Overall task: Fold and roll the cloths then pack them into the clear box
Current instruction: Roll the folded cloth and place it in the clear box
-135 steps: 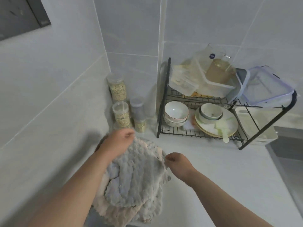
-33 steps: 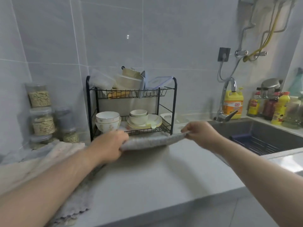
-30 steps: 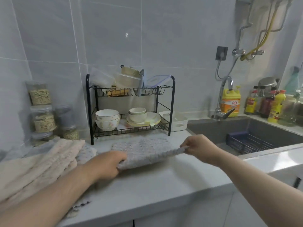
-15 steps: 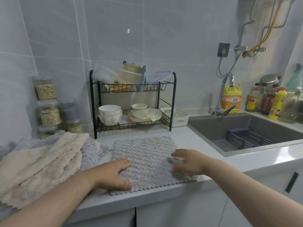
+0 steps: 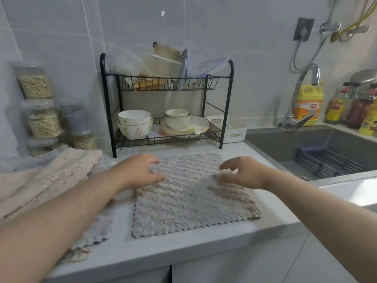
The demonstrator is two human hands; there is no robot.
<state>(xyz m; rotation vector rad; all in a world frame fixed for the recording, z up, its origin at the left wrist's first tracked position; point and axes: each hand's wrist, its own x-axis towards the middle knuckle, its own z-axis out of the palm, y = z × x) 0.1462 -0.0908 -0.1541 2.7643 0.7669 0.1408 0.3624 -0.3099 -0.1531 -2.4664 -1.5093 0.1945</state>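
Observation:
A grey textured cloth (image 5: 189, 197) lies spread flat on the white counter (image 5: 183, 248), its near edge close to the counter's front. My left hand (image 5: 140, 170) hovers over the cloth's left middle with fingers apart. Over the right middle, my right hand (image 5: 240, 172) has loosely curled fingers that touch the fabric and hold nothing. A pile of beige and grey cloths (image 5: 51, 176) lies at the left. Clear plastic containers (image 5: 126, 64) sit on the top shelf of the black rack (image 5: 226, 111).
The rack holds bowls (image 5: 134, 123) and plates on its lower shelf. Stacked jars (image 5: 40, 117) stand in the left corner. A white basket (image 5: 232, 127) sits beside the rack. The sink (image 5: 318, 152) with tap and a yellow detergent bottle (image 5: 308, 105) is at the right.
The grey cloth was lifted from the pile, carried right and laid flat on the counter. Both hands have since slid from its near part toward its middle.

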